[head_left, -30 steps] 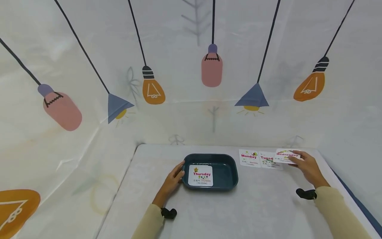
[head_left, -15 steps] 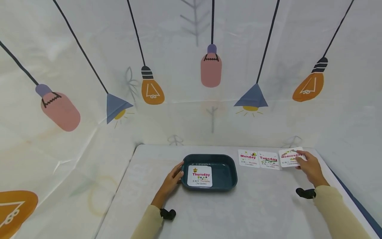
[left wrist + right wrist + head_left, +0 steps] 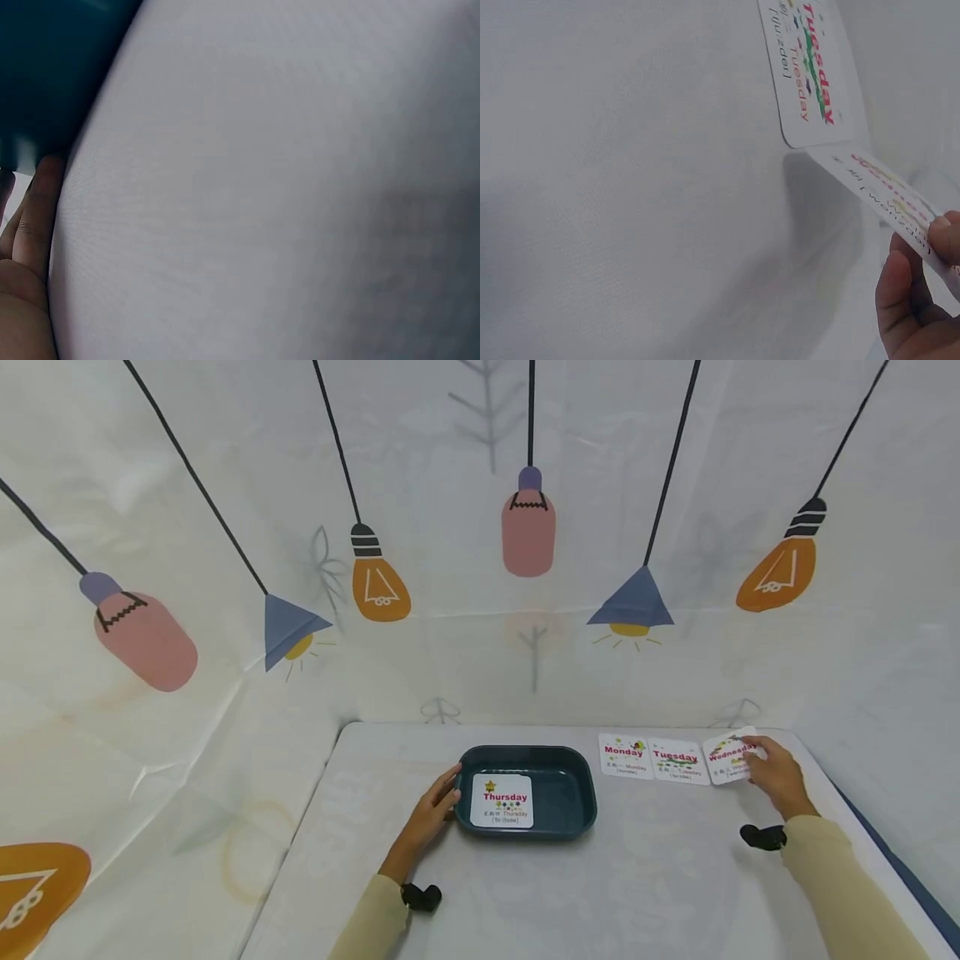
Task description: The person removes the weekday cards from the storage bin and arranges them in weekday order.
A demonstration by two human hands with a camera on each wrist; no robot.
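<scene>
My right hand (image 3: 778,779) pinches the right edge of the Wednesday card (image 3: 726,758) between thumb and fingers. In the right wrist view that card (image 3: 877,187) slants, its held end raised and its far end down beside the Tuesday card (image 3: 810,82). The Monday card (image 3: 625,757) and the Tuesday card (image 3: 678,762) lie flat in a row to its left. My left hand (image 3: 433,810) rests with extended fingers against the left side of a dark teal tray (image 3: 566,832). In the tray lies the Thursday card (image 3: 502,802). The left wrist view shows fingertips at the tray wall (image 3: 52,67).
A white-covered table (image 3: 570,893) bears everything. Behind it and on the left stands a pale wall sheet (image 3: 450,668) printed with hanging lamps. Each wrist wears a black band.
The Wednesday card has moved right, off the Tuesday card it partly covered, and has come down beside it, tilting slightly. My left hand stays at the tray.
</scene>
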